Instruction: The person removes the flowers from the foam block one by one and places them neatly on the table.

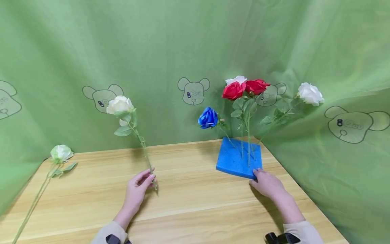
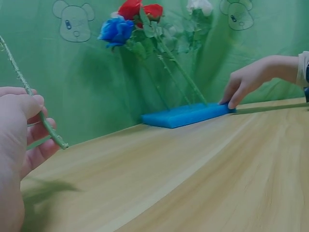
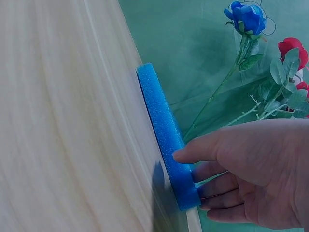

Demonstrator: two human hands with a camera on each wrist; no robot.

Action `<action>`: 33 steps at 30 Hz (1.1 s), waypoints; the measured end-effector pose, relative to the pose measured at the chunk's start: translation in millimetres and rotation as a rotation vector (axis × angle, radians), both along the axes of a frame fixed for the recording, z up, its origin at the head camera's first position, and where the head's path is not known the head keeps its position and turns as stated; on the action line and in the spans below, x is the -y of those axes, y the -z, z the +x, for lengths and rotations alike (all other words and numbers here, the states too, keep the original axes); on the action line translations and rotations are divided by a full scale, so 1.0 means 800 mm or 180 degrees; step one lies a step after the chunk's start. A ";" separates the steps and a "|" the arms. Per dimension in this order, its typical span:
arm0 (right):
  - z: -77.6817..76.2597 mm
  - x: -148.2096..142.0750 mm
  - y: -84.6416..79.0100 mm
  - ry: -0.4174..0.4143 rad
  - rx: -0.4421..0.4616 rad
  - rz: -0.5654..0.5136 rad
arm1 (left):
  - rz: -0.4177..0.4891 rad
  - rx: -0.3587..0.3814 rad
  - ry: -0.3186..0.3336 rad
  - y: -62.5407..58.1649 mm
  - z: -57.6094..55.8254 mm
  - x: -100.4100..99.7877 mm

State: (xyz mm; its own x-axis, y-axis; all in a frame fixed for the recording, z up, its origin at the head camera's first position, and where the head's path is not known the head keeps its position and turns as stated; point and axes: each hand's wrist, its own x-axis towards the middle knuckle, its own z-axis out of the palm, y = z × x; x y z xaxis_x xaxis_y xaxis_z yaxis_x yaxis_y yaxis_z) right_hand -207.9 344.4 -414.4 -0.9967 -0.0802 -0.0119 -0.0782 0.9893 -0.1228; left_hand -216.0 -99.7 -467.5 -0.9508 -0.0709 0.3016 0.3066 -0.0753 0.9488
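My left hand (image 1: 138,188) pinches the lower stem of a white rose (image 1: 120,105) between thumb and fingers. The rose is held up over the table, bloom tilted left, the stem's cut end (image 2: 63,145) pointing down. My right hand (image 1: 269,183) grips the near right corner of a blue foam block (image 1: 228,159), thumb (image 3: 193,151) on its front side and fingers partly hidden around the corner. Stuck in the foam are a blue rose (image 1: 208,118) leaning left, two red roses (image 1: 234,90), a white bloom behind them, and a white rose (image 1: 310,94) leaning far right.
At the table's left side lies a whitish-green rose (image 1: 62,153) with its long stem toward the near edge. Green cloth (image 1: 152,67) with printed bear heads hangs around the wooden table (image 1: 189,203), close behind the foam. A dark device (image 1: 281,238) sits on the right wrist.
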 end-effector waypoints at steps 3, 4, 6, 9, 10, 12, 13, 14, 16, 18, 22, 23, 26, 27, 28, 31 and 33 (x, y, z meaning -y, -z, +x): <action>0.000 -0.001 0.002 -0.0013 -0.0001 -0.0006 | -0.0016 -0.0033 -0.0058 0.002 0.006 0.012; 0.000 -0.001 0.003 -0.0015 -0.0005 -0.0008 | -0.0008 -0.0032 -0.0072 0.002 0.008 0.015; 0.000 -0.001 0.005 -0.0021 -0.0024 -0.0010 | -0.0017 -0.0018 -0.0108 0.002 0.012 0.023; -0.001 -0.002 0.008 -0.0029 -0.0072 -0.0007 | -0.0062 0.0011 -0.0157 0.002 0.015 0.035; -0.001 -0.002 0.009 -0.0029 -0.0080 -0.0014 | -0.0074 0.0020 -0.0166 0.001 0.017 0.039; -0.001 -0.001 0.010 -0.0037 -0.0092 -0.0017 | -0.0112 0.0026 -0.0186 0.001 0.019 0.047; -0.001 -0.002 0.010 -0.0037 -0.0088 -0.0021 | -0.0141 0.0019 -0.0194 0.001 0.019 0.052; -0.001 -0.002 0.009 -0.0036 -0.0077 -0.0024 | -0.0167 0.0011 -0.0195 0.000 0.021 0.056; 0.000 -0.002 0.008 -0.0022 -0.0059 -0.0038 | -0.0204 -0.0016 -0.0192 -0.001 0.023 0.063; 0.001 -0.001 0.005 -0.0013 -0.0053 -0.0044 | -0.0236 -0.0044 -0.0207 -0.001 0.025 0.071; 0.000 -0.001 0.003 -0.0012 -0.0062 -0.0039 | -0.0271 -0.0073 -0.0307 -0.002 0.031 0.084; 0.000 0.000 0.003 -0.0014 -0.0063 -0.0035 | -0.0264 -0.0065 -0.0337 -0.002 0.033 0.087; 0.000 0.000 0.003 -0.0021 -0.0050 -0.0027 | -0.0303 -0.0039 -0.0408 -0.002 0.040 0.095; 0.000 0.000 0.003 -0.0019 -0.0042 -0.0027 | -0.0317 -0.0019 -0.0423 -0.002 0.043 0.098; 0.001 0.001 0.003 -0.0016 -0.0035 -0.0031 | -0.0322 -0.0015 -0.0435 -0.003 0.045 0.100; 0.002 0.001 0.001 -0.0012 -0.0039 -0.0040 | -0.0316 -0.0004 -0.0460 -0.004 0.050 0.107; 0.002 0.002 0.000 -0.0011 -0.0056 -0.0036 | -0.0294 -0.0017 -0.0451 -0.005 0.053 0.111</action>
State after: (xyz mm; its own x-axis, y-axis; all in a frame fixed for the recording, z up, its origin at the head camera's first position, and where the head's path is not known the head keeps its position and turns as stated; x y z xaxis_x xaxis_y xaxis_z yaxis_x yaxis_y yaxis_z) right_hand -206.2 343.0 -414.1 -0.9965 -0.0837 0.0065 -0.0838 0.9876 -0.1326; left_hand -173.9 -188.8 -463.4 -0.9316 -0.1759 0.3182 0.3132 0.0564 0.9480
